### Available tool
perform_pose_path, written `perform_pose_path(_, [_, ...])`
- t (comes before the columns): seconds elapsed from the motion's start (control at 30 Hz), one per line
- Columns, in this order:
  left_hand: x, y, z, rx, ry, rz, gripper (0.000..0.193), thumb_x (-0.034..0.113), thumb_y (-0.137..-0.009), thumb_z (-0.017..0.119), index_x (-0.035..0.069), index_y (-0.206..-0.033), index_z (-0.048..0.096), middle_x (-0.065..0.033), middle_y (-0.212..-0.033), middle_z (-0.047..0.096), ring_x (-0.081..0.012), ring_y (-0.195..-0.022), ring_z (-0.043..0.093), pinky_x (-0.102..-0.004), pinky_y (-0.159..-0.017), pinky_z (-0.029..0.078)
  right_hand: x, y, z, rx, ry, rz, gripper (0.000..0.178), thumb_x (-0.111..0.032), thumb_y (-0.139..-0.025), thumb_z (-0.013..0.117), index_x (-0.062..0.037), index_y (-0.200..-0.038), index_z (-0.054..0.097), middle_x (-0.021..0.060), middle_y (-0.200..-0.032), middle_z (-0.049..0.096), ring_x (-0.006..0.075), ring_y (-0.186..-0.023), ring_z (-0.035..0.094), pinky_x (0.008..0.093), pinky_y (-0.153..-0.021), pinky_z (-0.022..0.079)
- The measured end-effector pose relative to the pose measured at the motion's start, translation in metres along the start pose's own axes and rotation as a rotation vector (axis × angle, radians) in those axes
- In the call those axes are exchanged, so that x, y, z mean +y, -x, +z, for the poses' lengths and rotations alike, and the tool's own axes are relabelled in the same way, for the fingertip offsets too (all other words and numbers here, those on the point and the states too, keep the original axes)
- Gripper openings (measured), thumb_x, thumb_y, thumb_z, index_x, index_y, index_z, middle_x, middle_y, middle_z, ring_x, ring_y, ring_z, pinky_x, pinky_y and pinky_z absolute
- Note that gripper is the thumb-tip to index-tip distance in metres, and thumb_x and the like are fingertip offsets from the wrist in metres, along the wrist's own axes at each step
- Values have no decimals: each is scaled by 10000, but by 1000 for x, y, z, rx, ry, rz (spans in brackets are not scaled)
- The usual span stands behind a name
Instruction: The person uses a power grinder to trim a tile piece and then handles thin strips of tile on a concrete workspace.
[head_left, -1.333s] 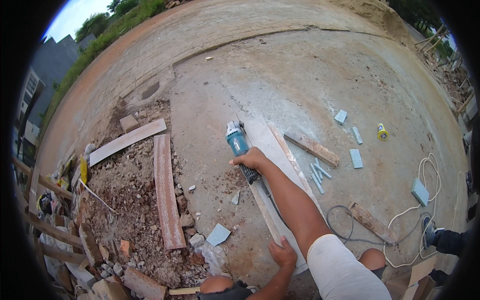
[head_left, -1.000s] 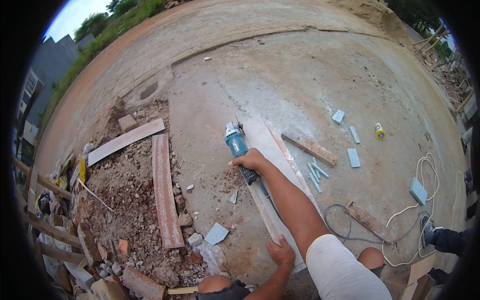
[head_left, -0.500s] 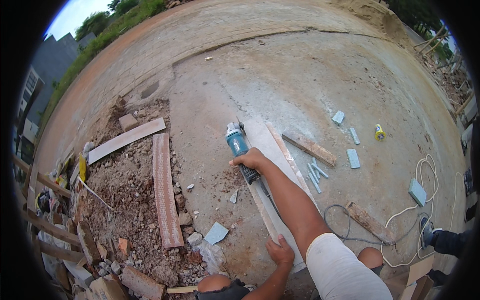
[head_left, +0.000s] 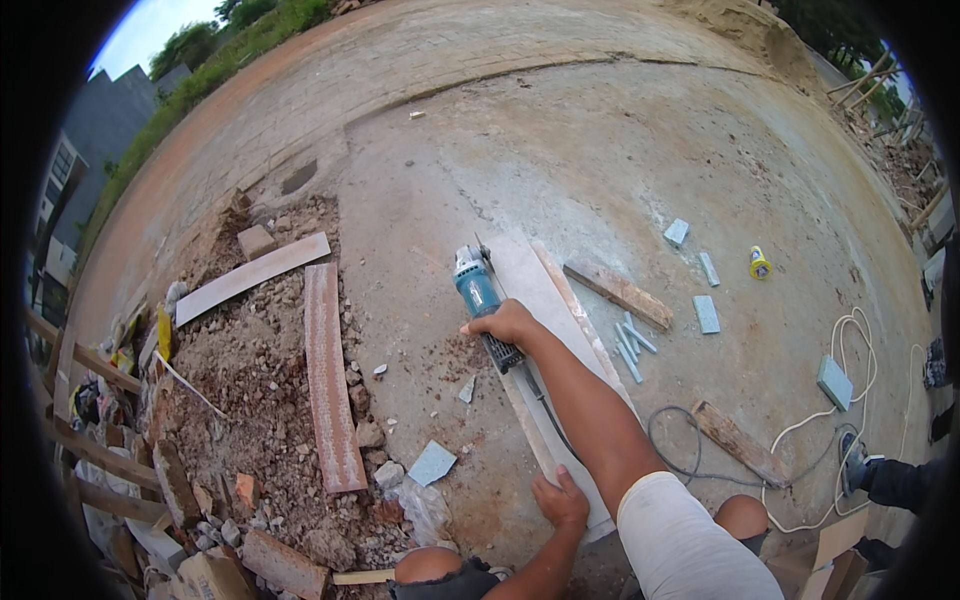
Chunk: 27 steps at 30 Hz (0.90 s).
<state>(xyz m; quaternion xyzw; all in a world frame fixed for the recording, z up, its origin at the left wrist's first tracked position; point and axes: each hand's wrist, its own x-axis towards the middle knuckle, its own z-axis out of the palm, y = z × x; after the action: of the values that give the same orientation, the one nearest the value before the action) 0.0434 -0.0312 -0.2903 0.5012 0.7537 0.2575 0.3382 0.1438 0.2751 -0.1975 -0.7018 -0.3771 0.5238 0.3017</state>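
Observation:
My right hand (head_left: 508,324) grips the rear body of a teal angle grinder (head_left: 478,290), which lies lengthwise over the left side of a long pale tile (head_left: 545,312). The grinder's disc (head_left: 484,246) stands on edge at the tile's far end, and white dust lies on the ground about there. Its dark cord (head_left: 545,402) runs back under my right forearm. Close to me, my left hand (head_left: 562,502) holds the near left edge of the tile, its thumb on top; some of its fingers are hidden.
Wooden blocks (head_left: 620,296), thin cut strips (head_left: 629,350) and pale blue tile pieces (head_left: 707,315) lie to the right, with a yellow tape roll (head_left: 760,263) and a looped white cable (head_left: 868,375). Rubble (head_left: 265,390) and tile planks (head_left: 332,385) are leftward. Another person's foot (head_left: 853,462) stands at right.
The grinder and my right hand have shifted very slightly, and the dust at the disc looks thinner. My left hand stays on the tile.

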Motion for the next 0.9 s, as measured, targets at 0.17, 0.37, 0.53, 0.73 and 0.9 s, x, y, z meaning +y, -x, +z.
perform_pose_path(0.17, [-1, 0, 2, 17, -3, 26, 545, 385, -929, 502, -86, -1203, 470, -299, -1110, 504, -468, -1043, 500, -493, -913, 396, 5, 8, 0, 12, 13, -3, 664, -365, -564, 873, 117, -951, 630, 196, -905, 654, 251, -760, 648, 338, -686, 506])
perform_pose_path(0.37, [1, 1, 1, 26, 1, 46, 540, 379, -934, 502, -86, -1206, 467, -297, -1097, 511, -469, -1030, 506, -495, -903, 402, 9, 4, -1, 5, 30, 13, 617, -356, -565, 873, 94, -921, 646, 181, -891, 658, 238, -749, 647, 328, -675, 505])
perform_pose_path(0.53, [1, 0, 1, 35, -3, 45, 530, 382, -934, 503, -81, -1192, 472, -295, -1091, 512, -468, -1024, 506, -496, -898, 402, 10, 2, 2, -13, -16, -7, 585, -340, -565, 875, 86, -898, 654, 167, -866, 662, 234, -733, 642, 327, -667, 503])
perform_pose_path(0.73, [0, 0, 1, 28, -4, 49, 533, 384, -934, 503, -80, -1195, 468, -294, -1093, 512, -466, -1022, 506, -495, -900, 402, 17, -7, 5, 30, 18, 2, 579, -335, -567, 876, 86, -896, 653, 164, -868, 658, 220, -725, 637, 328, -658, 500])
perform_pose_path(0.9, [-3, -1, 4, 67, -11, 72, 530, 386, -935, 502, -80, -1185, 470, -294, -1081, 511, -465, -1007, 509, -498, -890, 405, 15, -7, 3, -11, -12, 1, 590, -329, -574, 875, 93, -915, 644, 163, -869, 653, 223, -713, 632, 326, -652, 498])
